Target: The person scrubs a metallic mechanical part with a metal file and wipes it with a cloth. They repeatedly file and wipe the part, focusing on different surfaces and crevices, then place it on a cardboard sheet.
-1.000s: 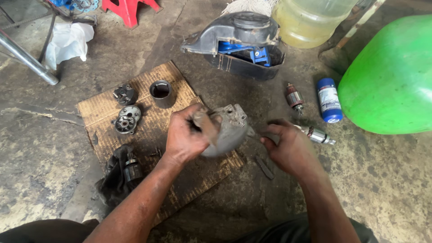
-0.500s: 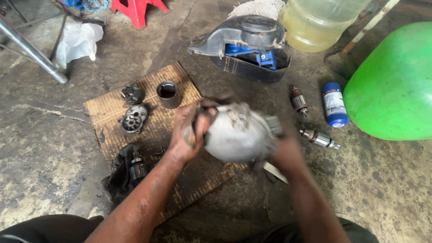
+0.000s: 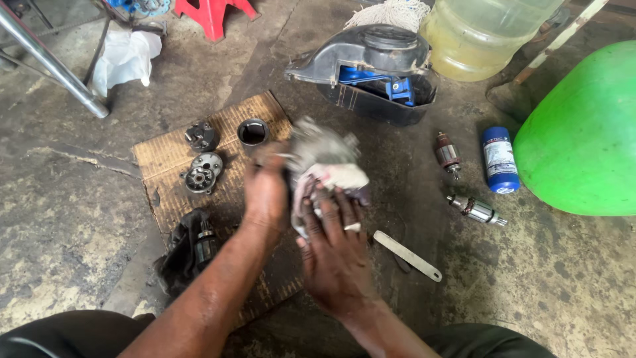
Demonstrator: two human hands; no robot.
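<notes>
**A:** Going left to right — a bent metal pipe (image 3: 53, 63) and a white plastic bag (image 3: 126, 56) are seen at the far left, then the cardboard sheet (image 3: 172, 159) on the floor with a small dark part (image 3: 202, 136), a round end plate (image 3: 202, 174), a short metal sleeve (image 3: 252, 132) and a greasy black piece (image 3: 197, 245) laid out on it. How should the wiping be done?

**B:** The grey metal housing (image 3: 318, 147) is held up just above the cardboard. The left hand (image 3: 266, 192) is clamped around its left side, though it's blurred, so the exact finger placement can't be made out. The right hand (image 3: 338, 248) is pressed flat, fingers spread, onto a pale rag (image 3: 331, 180) against the housing's near face.

**A:** Any tips?

**B:** Probably — the casting should be kept gripped firmly so it isn't spun by the rag, and the cloth should be worked into the recesses rather than just skimmed over. It's best kept over the cardboard so grit isn't picked up from the floor.

**A:** And further right?

**B:** A flat metal strip (image 3: 407, 255) just beside the right hand, two armatures (image 3: 448, 154) (image 3: 477, 209), a blue can (image 3: 499, 159), a green tank (image 3: 583, 132).
</notes>
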